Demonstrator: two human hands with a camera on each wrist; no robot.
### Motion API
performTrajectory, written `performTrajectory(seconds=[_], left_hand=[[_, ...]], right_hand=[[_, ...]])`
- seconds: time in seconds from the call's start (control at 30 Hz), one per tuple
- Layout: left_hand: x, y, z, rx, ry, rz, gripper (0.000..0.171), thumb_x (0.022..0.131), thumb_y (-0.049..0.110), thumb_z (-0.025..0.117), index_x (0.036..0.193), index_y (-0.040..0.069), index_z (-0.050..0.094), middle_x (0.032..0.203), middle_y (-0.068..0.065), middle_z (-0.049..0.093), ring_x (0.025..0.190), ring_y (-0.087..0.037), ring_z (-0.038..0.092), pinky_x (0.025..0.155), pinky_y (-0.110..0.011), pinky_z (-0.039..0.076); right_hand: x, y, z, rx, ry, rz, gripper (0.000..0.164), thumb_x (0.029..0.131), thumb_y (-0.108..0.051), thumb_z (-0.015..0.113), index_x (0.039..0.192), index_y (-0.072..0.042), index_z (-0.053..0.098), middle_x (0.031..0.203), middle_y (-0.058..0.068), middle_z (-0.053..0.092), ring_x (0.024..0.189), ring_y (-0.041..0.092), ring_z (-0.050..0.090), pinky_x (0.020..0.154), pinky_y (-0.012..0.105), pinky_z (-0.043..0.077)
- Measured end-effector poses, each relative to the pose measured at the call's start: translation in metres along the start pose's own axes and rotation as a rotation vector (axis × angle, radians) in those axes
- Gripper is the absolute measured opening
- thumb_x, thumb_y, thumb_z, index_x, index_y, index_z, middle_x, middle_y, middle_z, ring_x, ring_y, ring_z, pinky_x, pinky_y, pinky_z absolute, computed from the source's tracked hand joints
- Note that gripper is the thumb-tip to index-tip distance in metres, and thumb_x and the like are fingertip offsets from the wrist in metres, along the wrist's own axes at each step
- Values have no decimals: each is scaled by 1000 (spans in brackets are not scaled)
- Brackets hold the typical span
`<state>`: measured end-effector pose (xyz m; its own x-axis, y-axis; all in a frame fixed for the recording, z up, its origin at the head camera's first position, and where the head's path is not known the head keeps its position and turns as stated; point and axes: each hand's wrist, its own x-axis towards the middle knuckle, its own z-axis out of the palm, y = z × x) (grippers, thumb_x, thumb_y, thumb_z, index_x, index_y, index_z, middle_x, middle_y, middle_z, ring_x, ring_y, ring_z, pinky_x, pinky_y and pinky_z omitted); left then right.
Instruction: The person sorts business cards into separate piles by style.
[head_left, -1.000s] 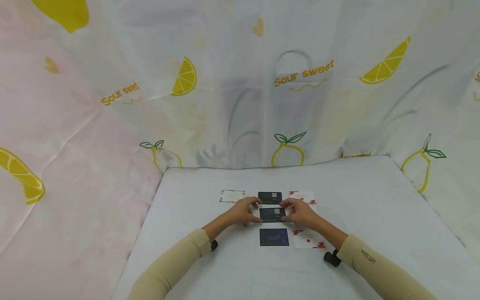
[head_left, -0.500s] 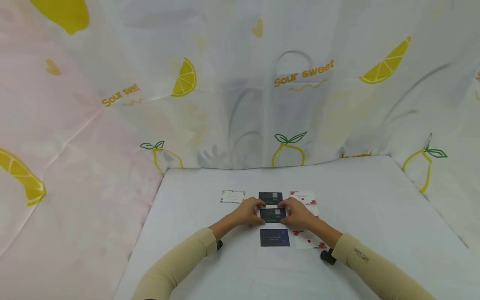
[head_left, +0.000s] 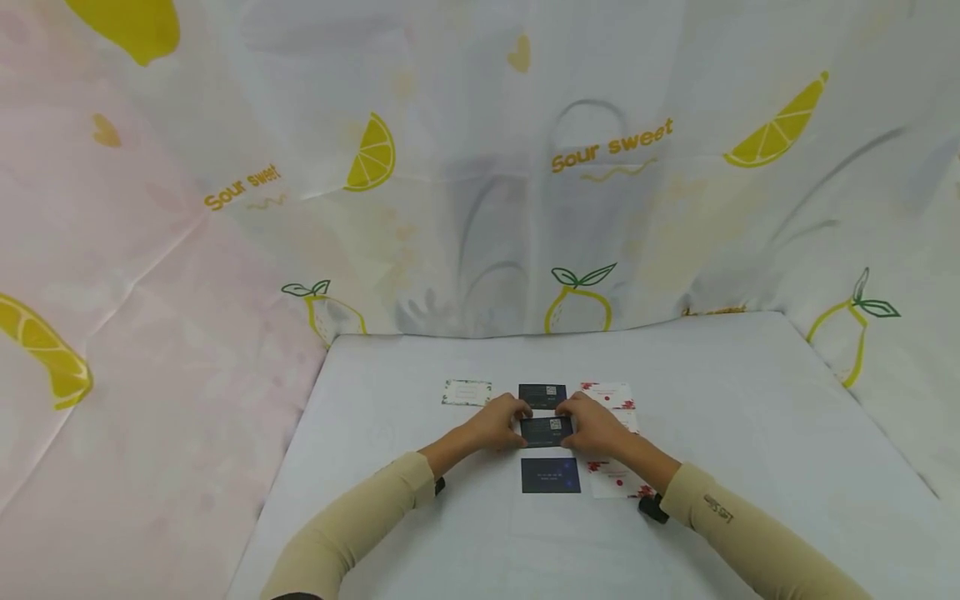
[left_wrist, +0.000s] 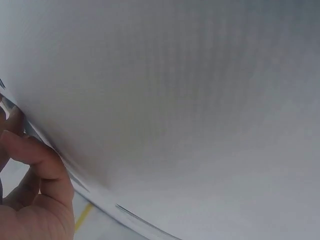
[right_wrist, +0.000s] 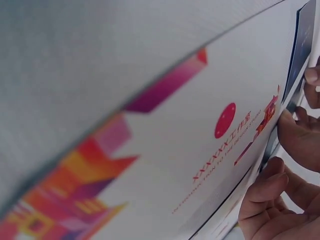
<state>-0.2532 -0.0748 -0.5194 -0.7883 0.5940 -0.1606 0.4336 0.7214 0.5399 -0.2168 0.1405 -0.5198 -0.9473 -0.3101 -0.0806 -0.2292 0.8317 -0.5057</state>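
White cloth (head_left: 480,208) printed with lemons and orange "Sour sweet" lettering hangs beyond the white surface (head_left: 750,400), turning pinkish off to the left. Over the surface the left grip (head_left: 495,423) and the right grip (head_left: 596,427) face each other, both narrow, fingers and thumb curled and pinching opposite ends of one dark card (head_left: 542,435). It sits between them, printed side up, its long axis running from the left grip across to the right, nearly level in the head view. Its small white code (head_left: 556,424) lies toward the far edge, at the end by the right grip. Whether the card rests flat or is slightly raised, I cannot tell.

Just beyond the held card lies a second black card (head_left: 543,396), and just nearer than both grips a blue-black card (head_left: 551,476); their long sides also run left to right. Beyond the left grip is a leafy-bordered card (head_left: 467,393). Outside the right grip, a far red-and-white card (head_left: 606,395) lies beyond it and a near red-and-white card (head_left: 611,483) shows partly under the forearm.
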Motion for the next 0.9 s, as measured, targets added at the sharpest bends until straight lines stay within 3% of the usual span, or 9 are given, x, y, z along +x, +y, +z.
performTrajectory(seconds=[0.23, 0.43, 0.7, 0.9], left_hand=[[0, -1, -1, 2, 13, 27, 48, 74, 14, 86, 117, 4, 66, 106, -10, 60, 80, -10, 53, 73, -20, 47], [-1, -2, 2, 56, 33, 31, 48, 74, 19, 87, 115, 12, 63, 108, -7, 57, 82, -9, 52, 73, -21, 47], [-5, 2, 2, 108, 54, 5, 48, 75, 21, 87, 114, 17, 58, 108, -4, 56, 90, -12, 54, 76, -24, 48], [-7, 3, 2, 131, 62, 22, 48, 76, 20, 86, 114, 16, 58, 102, -1, 60, 85, -10, 54, 74, -24, 48]], right_hand=[[2, 0, 1, -6, -5, 2, 48, 74, -15, 86, 118, -7, 67, 109, 7, 55, 94, 19, 55, 92, 41, 50], [0, -3, -1, 14, 5, 14, 45, 73, -13, 87, 112, -10, 66, 110, 9, 53, 94, 21, 55, 91, 42, 51], [-2, -6, -2, 27, -22, 17, 48, 76, -11, 84, 116, -12, 57, 121, 14, 66, 109, 27, 64, 97, 47, 50], [-4, -5, 1, 19, -29, 30, 44, 82, -11, 79, 119, -16, 55, 121, 15, 67, 97, 22, 64, 92, 46, 52]])
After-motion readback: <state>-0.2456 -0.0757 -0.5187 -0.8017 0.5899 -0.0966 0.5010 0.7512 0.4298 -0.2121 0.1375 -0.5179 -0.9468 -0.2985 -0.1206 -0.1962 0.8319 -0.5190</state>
